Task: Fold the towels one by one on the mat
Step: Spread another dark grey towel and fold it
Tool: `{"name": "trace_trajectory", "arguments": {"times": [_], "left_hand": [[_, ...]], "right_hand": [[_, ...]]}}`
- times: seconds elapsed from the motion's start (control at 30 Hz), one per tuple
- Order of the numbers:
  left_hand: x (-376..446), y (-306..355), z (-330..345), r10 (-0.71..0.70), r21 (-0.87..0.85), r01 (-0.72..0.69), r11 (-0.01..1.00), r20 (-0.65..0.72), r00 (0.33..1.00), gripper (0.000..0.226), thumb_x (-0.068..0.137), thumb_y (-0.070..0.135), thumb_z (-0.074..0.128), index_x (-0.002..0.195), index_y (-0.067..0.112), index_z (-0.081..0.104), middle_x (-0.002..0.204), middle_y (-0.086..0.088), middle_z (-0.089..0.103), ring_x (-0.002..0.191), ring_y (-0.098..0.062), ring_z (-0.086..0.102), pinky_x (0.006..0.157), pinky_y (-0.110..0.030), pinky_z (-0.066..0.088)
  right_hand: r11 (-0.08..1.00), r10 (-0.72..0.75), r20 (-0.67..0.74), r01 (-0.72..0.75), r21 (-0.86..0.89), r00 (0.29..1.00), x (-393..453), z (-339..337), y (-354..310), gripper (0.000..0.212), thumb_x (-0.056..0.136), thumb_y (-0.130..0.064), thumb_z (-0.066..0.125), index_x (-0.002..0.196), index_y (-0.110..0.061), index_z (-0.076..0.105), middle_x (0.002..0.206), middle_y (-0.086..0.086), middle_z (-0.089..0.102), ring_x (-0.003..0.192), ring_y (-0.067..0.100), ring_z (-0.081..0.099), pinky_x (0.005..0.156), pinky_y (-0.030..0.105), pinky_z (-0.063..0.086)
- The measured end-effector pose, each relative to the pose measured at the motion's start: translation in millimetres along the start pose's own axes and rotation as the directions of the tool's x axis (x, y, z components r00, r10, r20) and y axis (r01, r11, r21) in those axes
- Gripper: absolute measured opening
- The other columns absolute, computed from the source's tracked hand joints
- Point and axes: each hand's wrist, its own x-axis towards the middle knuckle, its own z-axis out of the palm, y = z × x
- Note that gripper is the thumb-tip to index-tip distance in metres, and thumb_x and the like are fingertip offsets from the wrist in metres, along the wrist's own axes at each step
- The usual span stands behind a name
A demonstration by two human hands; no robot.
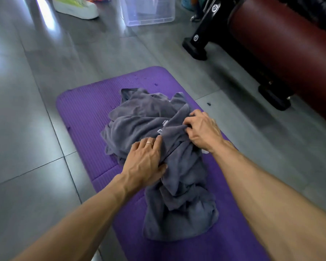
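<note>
My left hand (146,162) and right hand (203,129) are both bunching folds of the crumpled grey towels (158,147), which are lying heaped along the middle of the purple mat (83,117). A dark red padded bench (282,51) on black legs is standing off the mat's right edge; a clear plastic bin (149,12) and a green-and-white shoe (75,6) are sitting well beyond its far edge on the grey tiled floor (26,91).

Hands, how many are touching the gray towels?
2. The left hand rests on the near left side of the gray towel pile, thumb tucked against the cloth. The right hand pinches a fold on the right side. Both are over the purple mat.
</note>
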Motion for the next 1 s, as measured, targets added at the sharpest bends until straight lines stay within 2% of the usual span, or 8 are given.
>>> {"name": "trace_trajectory", "arguments": {"times": [0.13,0.3,0.37,0.43,0.5,0.7,0.87,1.0], "left_hand": [[4,3,-5,-0.022,-0.008,0.021,1.0,-0.049,0.999,0.083,0.077,0.043,0.063,0.146,0.009,0.032,0.146,-0.008,0.042,0.142,-0.03,0.028,0.114,-0.043,0.028],[27,9,-18,0.148,-0.133,-0.166,0.977,-0.134,0.98,0.034,0.087,0.027,0.045,0.108,0.005,0.061,0.132,-0.013,0.057,0.136,-0.036,0.037,0.109,-0.051,0.036],[42,27,-28,0.141,-0.284,-0.184,0.941,-0.164,0.976,0.028,0.089,0.02,0.044,0.107,0.003,0.058,0.122,-0.015,0.062,0.126,-0.035,0.046,0.105,-0.046,0.041],[55,55,-48,0.114,-0.473,-0.154,0.868,-0.112,0.987,0.009,0.095,0.016,0.046,0.099,0.01,0.051,0.096,-0.008,0.066,0.093,-0.027,0.06,0.078,-0.036,0.046],[68,85,-63,0.141,-0.575,-0.148,0.805,-0.058,0.988,0.013,0.096,0.017,0.05,0.085,0.02,0.043,0.072,0.005,0.056,0.064,-0.01,0.052,0.059,-0.033,0.036],[85,184,-64,0.298,-0.695,-0.13,0.707,0.126,0.946,0.021,0.086,0.036,0.069,0.075,0.021,0.058,0.067,0.006,0.062,0.067,-0.013,0.058,0.059,-0.02,0.044],[74,248,-43,0.599,-0.549,-0.356,0.756,0.362,0.715,0.027,0.07,0.024,0.083,0.085,0.015,0.062,0.078,0.002,0.063,0.072,-0.014,0.058,0.053,-0.012,0.038],[48,302,-22,0.648,-0.496,-0.449,0.743,0.364,0.669,0.016,0.083,0.024,0.071,0.076,0.017,0.058,0.076,-0.001,0.059,0.077,-0.024,0.059,0.062,-0.027,0.04]], "right_hand": [[0.885,0.207,-0.103,-0.141,0.443,0.973,-23,-32,12,0.009,0.084,-0.016,0.058,0.078,-0.016,0.065,0.125,0.0,0.057,0.115,0.02,0.052,0.1,0.036,0.041],[0.344,0.55,-0.011,-0.215,0.914,0.835,-56,-82,39,0.029,0.062,-0.025,0.058,0.064,0.003,0.059,0.07,0.003,0.062,0.068,0.01,0.043,0.06,0.04,0.037],[0.17,0.658,0.025,-0.181,0.969,0.752,-74,-97,54,0.01,0.063,-0.023,0.053,0.059,-0.015,0.053,0.063,-0.001,0.045,0.065,0.014,0.037,0.056,0.033,0.029],[0.059,0.767,0.066,-0.172,0.983,0.639,-97,-104,74,0.009,0.075,-0.02,0.051,0.071,-0.017,0.057,0.073,0.004,0.053,0.072,0.021,0.049,0.06,0.033,0.04],[0.159,0.853,0.008,-0.274,0.949,0.522,-129,-105,99,0.013,0.085,-0.022,0.05,0.077,-0.016,0.059,0.078,0.004,0.06,0.08,0.025,0.057,0.067,0.036,0.047],[0.403,0.892,-0.137,-0.624,0.669,0.43,-242,-111,157,0.012,0.098,-0.022,0.046,0.096,-0.012,0.053,0.095,0.01,0.058,0.092,0.024,0.055,0.077,0.031,0.038],[0.314,0.944,-0.079,-0.795,0.52,0.321,-337,-114,184,0.022,0.1,-0.026,0.046,0.105,-0.006,0.054,0.106,0.019,0.063,0.103,0.035,0.059,0.083,0.036,0.041],[0.228,0.962,0.003,-0.816,0.532,0.271,-418,-108,189,0.017,0.098,-0.025,0.052,0.105,-0.009,0.055,0.099,0.009,0.061,0.101,0.029,0.06,0.084,0.033,0.042]]}}
